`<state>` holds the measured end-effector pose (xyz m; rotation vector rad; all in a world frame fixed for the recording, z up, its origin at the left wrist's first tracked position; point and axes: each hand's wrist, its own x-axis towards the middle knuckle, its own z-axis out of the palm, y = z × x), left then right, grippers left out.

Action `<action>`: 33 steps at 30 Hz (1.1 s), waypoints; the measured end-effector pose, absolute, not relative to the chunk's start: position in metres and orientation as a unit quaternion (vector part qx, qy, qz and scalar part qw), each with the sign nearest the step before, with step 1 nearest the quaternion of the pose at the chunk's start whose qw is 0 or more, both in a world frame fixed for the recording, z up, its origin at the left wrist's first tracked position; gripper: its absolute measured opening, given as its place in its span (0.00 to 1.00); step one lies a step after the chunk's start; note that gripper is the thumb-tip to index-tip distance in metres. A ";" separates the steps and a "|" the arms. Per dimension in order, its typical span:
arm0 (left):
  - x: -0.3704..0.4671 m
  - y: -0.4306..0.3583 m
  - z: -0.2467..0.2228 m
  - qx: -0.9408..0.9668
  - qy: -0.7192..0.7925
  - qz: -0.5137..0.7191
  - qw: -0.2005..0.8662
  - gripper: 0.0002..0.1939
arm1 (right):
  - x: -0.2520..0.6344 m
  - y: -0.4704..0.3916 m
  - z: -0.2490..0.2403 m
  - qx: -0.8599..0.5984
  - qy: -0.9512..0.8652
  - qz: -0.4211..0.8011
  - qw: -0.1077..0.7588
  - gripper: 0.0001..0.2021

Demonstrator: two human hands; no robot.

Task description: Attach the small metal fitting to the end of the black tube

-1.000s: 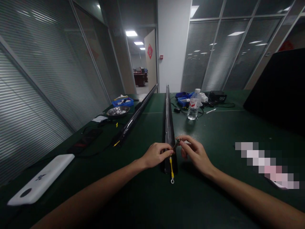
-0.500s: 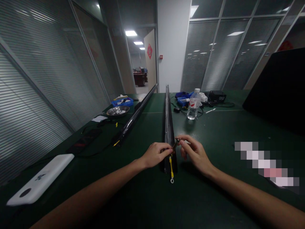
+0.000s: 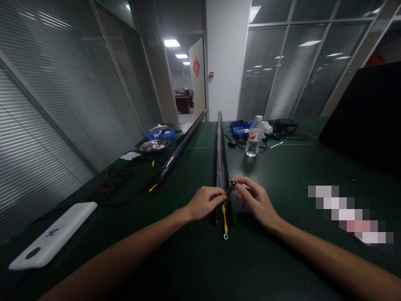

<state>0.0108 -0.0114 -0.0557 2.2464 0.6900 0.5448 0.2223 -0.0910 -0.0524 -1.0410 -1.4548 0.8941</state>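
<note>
A long dark rail (image 3: 222, 163) lies lengthwise on the green table (image 3: 194, 259). Over its near end, my left hand (image 3: 205, 202) pinches something small that its fingertips mostly hide. From just below those fingertips a yellow wire (image 3: 225, 219) with a metal ring terminal (image 3: 226, 236) runs toward me. My right hand (image 3: 253, 200), right of the rail, has thumb and forefinger closed on a small dark metal piece (image 3: 232, 186), which slants down toward the left fingertips. Whether that piece touches the rail cannot be made out.
Left of centre is a second dark rail (image 3: 175, 156), beyond a white case (image 3: 53, 236). A metal bowl (image 3: 154, 146) and a blue tray (image 3: 161, 133) are farther back. A water bottle (image 3: 253, 140) stands right of the rails, near blue bins (image 3: 240, 133) and a black box (image 3: 285, 126).
</note>
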 end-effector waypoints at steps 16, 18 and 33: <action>0.011 -0.013 -0.054 0.867 0.264 0.216 0.364 0.16 | 0.223 -0.091 -0.052 -0.438 -0.611 0.378 0.541 0.18; 0.011 -0.012 -0.054 0.866 0.266 0.211 0.367 0.16 | 0.222 -0.091 -0.052 -0.440 -0.609 0.378 0.541 0.18; 0.011 -0.012 -0.056 0.866 0.262 0.221 0.365 0.16 | 0.224 -0.090 -0.053 -0.435 -0.612 0.373 0.545 0.17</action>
